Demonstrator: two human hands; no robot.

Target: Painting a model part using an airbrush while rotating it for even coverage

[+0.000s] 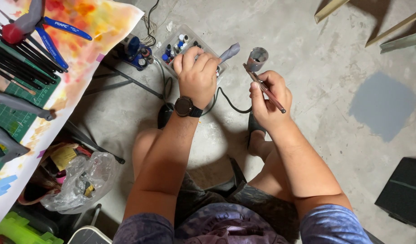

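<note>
Viewpoint: head camera looking down at a seated person's knees and two bare hands above a concrete floor.
Left hand: left hand, a dark watch on the wrist, is clenched around a grey airbrush; only the grey tip shows past the knuckles, pointing right and far.
Right hand: right hand pinches a thin brush between thumb and fingers, brush slanting from far left to near right, and also seems to hold up a small grey cup at the brush's far end; the exact grip on the cup is hidden.
Handling: airbrush looks stiff and light, tethered by a black hose that may tug; best held round its body. Cup looks light and open-topped, likely to spill if tipped. Brush is slim and light, best held mid-shaft.
Nearby: clear tray of small paint bottles on the floor just beyond the left hand.
Worktop: at far left, worktop with stained orange paper, blue-handled pliers and dark brushes.
Room: rough grey floor with a blue-grey painted patch at right; crumpled plastic bag near left.
</note>
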